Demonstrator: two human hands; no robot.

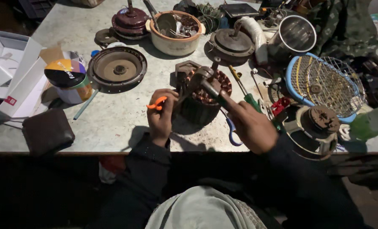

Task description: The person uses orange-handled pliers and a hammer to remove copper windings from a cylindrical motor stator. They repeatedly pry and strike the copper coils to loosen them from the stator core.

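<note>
- While our left hand (160,116) pinches a small orange-handled tool (156,103) between thumb and fingers, its tip points right toward the motor stator (203,95) just beside it.
- Our right hand (252,127) is closed around the dark handle of a hammer (206,80), whose head rests over the top of the stator; the handle's long axis runs from lower right up to upper left, across the copper windings.
- The stator stands on the worn worktable (112,123) between the two hands, touching or nearly touching both; the left hand sits at its left flank, the right hand lower right of it.
- Just right of the stator lie a green-handled screwdriver (246,95) and blue-handled scissors (233,133), partly under our right wrist.
- Farther left we see a round fan motor cover (117,68), a colourful tin (68,80), a dark wallet (48,131) and an open white box (6,72).
- Toward the back stand a cream bowl of parts (174,32), another rotor housing (232,42) and a steel pot (294,34).
- On the right a blue-rimmed wire fan guard (324,82) lies well apart, with a brown motor hub (320,123) below it near the table edge.
</note>
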